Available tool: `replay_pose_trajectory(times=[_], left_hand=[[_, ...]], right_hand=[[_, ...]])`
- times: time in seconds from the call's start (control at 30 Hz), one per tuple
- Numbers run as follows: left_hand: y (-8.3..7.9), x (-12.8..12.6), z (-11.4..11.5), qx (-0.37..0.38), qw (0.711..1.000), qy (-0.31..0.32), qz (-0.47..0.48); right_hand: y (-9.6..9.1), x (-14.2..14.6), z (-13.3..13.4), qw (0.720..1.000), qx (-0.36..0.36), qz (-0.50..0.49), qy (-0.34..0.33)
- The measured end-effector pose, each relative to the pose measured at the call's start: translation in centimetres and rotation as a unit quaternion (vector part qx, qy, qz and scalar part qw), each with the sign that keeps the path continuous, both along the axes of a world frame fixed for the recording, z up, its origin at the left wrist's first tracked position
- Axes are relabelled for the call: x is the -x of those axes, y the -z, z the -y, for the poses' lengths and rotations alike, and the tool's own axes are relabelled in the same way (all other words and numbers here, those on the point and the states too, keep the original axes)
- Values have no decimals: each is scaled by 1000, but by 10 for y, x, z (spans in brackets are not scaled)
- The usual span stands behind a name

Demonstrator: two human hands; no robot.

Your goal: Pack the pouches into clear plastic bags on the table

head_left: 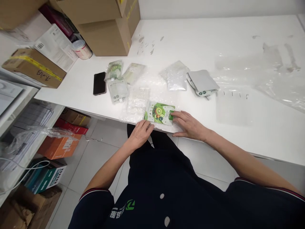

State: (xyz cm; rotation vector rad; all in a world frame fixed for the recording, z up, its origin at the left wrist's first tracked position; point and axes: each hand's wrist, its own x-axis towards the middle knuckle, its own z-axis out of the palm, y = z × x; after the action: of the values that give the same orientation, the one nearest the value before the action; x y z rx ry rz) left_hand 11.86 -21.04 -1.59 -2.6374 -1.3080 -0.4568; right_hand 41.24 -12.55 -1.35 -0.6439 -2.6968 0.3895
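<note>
A green-and-white fruit pouch (159, 113) lies flat on a clear plastic bag (137, 103) at the near edge of the white table (238, 47). My right hand (189, 124) rests beside the pouch, its fingertips pinched on the green cap at the pouch's right end. My left hand (140, 133) sits at the table edge, its fingers curled against the pouch's lower left corner and the plastic under it.
Further back lie a black phone (99, 83), several more pouches (116, 81), a bubble-wrap packet (175, 76) and a grey stack of pouches (202, 82). Clear plastic sheets (274, 76) cover the right. Cardboard boxes (105, 35) stand at the back left; shelves and boxes fill the left.
</note>
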Motion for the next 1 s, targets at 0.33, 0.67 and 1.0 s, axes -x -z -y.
replay_pose_trajectory(times=[0.33,0.67,1.0], left_hand=[[-43,-11,-8,-79,995,-2,55],[-71,-23,-83,-59,982,-167,58],[-46,-26,-92,55,992,-110,-24]], right_hand=[[7,4,8,997,35,-52,41],[-31,22,-56,949,256,-120,141],[-35,44,-128,902,390,-23,184]])
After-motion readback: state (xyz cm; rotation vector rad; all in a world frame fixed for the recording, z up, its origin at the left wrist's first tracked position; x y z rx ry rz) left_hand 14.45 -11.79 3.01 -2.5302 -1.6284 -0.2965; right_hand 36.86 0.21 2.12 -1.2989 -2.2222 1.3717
